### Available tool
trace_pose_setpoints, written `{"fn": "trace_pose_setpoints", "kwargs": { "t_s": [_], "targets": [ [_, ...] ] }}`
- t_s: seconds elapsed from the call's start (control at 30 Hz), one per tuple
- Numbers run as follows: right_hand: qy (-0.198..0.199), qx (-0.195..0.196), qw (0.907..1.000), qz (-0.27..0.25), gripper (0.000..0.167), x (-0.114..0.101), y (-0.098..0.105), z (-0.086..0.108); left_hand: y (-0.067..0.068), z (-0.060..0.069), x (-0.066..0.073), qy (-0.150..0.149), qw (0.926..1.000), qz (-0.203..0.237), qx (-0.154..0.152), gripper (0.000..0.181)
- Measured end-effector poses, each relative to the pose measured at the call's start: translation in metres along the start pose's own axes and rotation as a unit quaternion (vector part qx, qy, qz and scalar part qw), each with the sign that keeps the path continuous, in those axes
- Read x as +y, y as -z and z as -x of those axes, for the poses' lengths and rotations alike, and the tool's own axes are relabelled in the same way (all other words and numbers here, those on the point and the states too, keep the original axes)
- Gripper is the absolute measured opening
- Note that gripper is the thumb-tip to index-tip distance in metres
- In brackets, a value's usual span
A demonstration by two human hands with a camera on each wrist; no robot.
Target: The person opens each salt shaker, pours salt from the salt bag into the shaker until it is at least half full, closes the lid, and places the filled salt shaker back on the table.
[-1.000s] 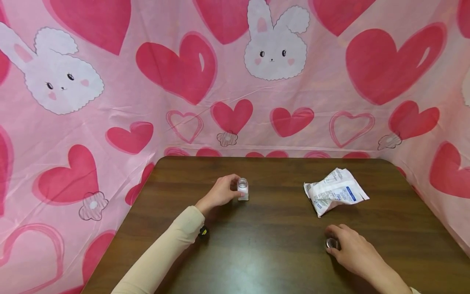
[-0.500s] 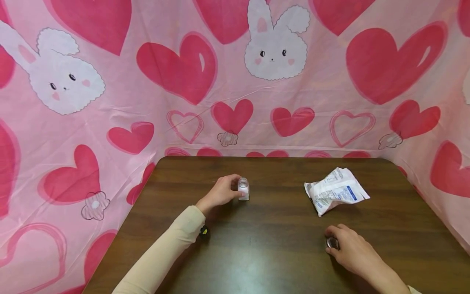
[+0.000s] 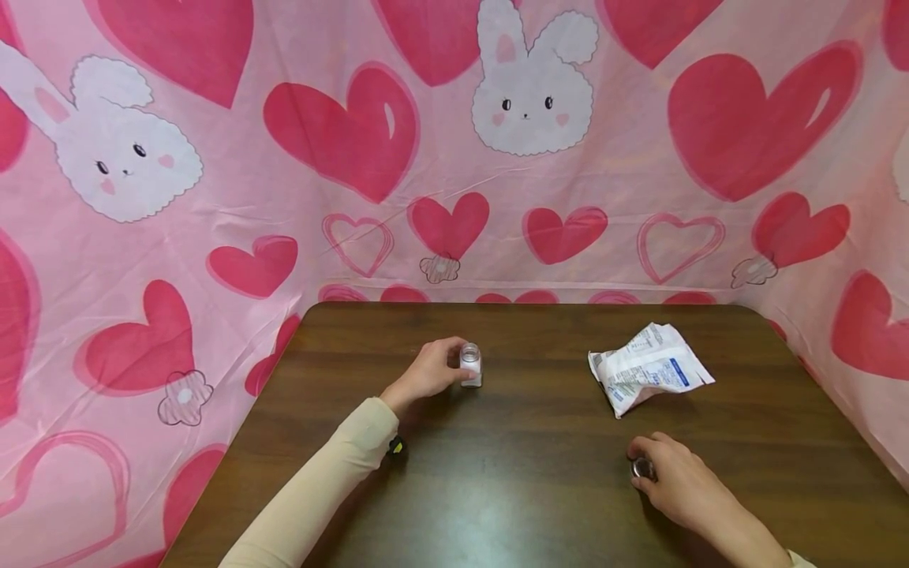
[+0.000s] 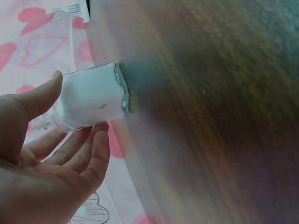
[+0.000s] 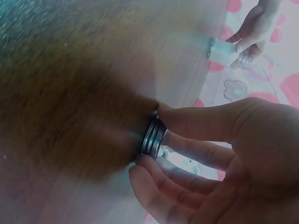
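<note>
A small clear glass jar [image 3: 470,366] with white contents stands upright on the table, its mouth uncovered. My left hand [image 3: 428,369] grips it from the left, thumb on the near side and fingers on the far side. In the left wrist view the white fill [image 4: 91,98] shows through the glass, with a small brownish mark on it. Toward the front right, my right hand [image 3: 678,480] pinches a round metal screw lid [image 3: 642,468] at the tabletop. The ridged side of the lid [image 5: 153,136] faces the right wrist camera between thumb and fingers.
A crumpled white packet [image 3: 649,369] with blue print lies at the back right of the brown wooden table [image 3: 525,442]. A small black and yellow item [image 3: 395,446] shows beside the left cuff. Pink heart-patterned cloth [image 3: 454,173] hangs behind the table and at both sides.
</note>
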State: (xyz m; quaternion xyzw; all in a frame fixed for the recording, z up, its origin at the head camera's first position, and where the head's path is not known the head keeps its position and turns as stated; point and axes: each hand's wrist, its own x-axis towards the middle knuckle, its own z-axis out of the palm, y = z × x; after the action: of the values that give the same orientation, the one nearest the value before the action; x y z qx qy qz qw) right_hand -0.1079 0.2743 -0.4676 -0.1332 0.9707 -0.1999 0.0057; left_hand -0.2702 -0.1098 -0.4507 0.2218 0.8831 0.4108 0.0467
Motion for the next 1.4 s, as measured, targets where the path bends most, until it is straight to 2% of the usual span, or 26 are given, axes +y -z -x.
{"fn": "trace_pose_setpoints", "kwargs": {
  "t_s": [0.37,0.67,0.9,1.2,1.4],
  "targets": [
    [-0.004,-0.001,1.0,-0.005,0.03,-0.003,0.004,-0.006,-0.001,-0.001,-0.002,-0.002,1.0,0.004,0.001,0.043],
    [0.02,0.022,0.9995,0.002,0.028,-0.01,0.008,-0.015,0.0,-0.001,-0.004,-0.001,0.9999,0.011,-0.007,0.043],
    [0.054,0.056,0.9969,0.015,0.029,-0.018,0.009,-0.024,0.0,-0.004,-0.008,-0.008,0.9999,0.004,-0.009,0.043],
    [0.039,0.052,0.9977,0.019,0.026,-0.029,0.015,-0.037,0.002,-0.005,-0.008,-0.015,0.9998,-0.006,-0.013,0.041],
    [0.065,0.064,0.9956,0.02,0.025,-0.035,0.016,-0.05,0.001,-0.004,-0.008,-0.013,0.9999,-0.007,-0.008,0.04]
  ]
}}
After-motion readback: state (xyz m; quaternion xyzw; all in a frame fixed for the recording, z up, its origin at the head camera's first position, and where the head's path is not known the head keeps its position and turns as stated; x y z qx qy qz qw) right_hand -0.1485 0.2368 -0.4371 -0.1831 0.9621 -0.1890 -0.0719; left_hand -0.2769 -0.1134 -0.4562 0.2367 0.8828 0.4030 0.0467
